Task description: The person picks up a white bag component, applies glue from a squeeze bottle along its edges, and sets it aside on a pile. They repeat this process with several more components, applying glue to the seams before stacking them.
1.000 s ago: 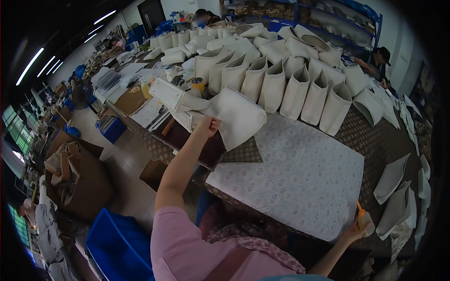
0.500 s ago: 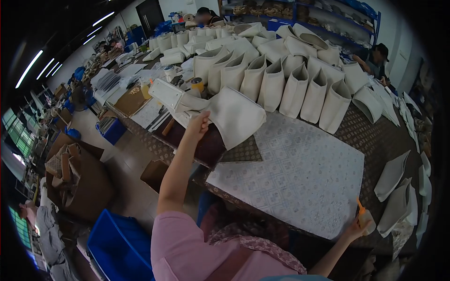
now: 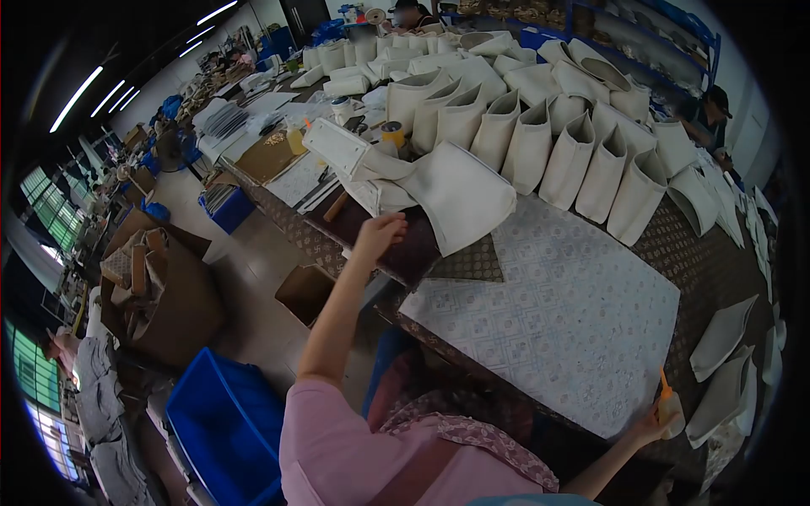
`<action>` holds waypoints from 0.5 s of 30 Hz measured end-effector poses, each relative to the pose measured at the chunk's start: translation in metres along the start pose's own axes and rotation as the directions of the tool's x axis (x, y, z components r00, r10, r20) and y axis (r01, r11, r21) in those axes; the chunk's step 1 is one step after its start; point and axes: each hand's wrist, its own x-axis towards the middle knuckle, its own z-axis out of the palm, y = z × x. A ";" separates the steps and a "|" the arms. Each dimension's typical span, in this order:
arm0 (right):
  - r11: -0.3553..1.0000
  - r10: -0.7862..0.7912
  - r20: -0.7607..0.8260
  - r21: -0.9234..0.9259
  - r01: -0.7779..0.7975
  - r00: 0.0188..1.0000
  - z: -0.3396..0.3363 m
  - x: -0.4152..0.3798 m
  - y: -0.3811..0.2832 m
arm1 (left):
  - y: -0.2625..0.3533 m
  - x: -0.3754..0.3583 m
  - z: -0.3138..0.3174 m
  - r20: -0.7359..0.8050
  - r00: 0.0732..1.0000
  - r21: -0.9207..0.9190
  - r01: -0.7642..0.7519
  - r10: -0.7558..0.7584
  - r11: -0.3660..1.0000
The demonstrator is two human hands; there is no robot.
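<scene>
My left hand [image 3: 384,234] is over the dark red board [image 3: 418,253], just below the white bag piece [image 3: 468,198], with its fingers curled together. Whatever may be between the fingers is too small to make out. The bag piece lies with its flat end [image 3: 337,145] toward the back left and its wide panel toward the right. At the lower right, my right hand [image 3: 648,426] is closed around a small translucent bottle [image 3: 672,415] with an orange nozzle pointing up, beside the edge of the patterned white sheet [image 3: 548,312].
Upright white bags [image 3: 569,160] stand in a row behind the sheet. More white pieces [image 3: 721,337] lie at the right. A yellow jar [image 3: 392,132] is behind the bag piece. Blue bin [image 3: 228,422] and brown box [image 3: 160,295] stand at left. Two people [image 3: 709,118] [image 3: 412,15] are across the table.
The view has shifted, so the table appears farther right. My left hand has moved a little down, away from the bag piece, over the dark red board. My right hand still holds the bottle.
</scene>
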 end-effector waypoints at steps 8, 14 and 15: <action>0.999 -0.038 0.043 0.036 0.036 0.998 -0.002 0.006 0.006 | -0.019 0.078 0.089 -0.262 0.948 0.118 0.217 -0.180 0.969; 0.993 0.027 0.023 0.112 -0.029 0.999 -0.014 0.014 0.009 | 0.011 0.043 0.143 -0.012 0.996 -0.496 0.073 -0.091 0.865; 0.991 0.034 0.038 0.129 -0.038 0.999 -0.022 0.019 0.012 | 0.017 0.031 0.151 0.053 0.998 -0.528 0.045 -0.020 0.848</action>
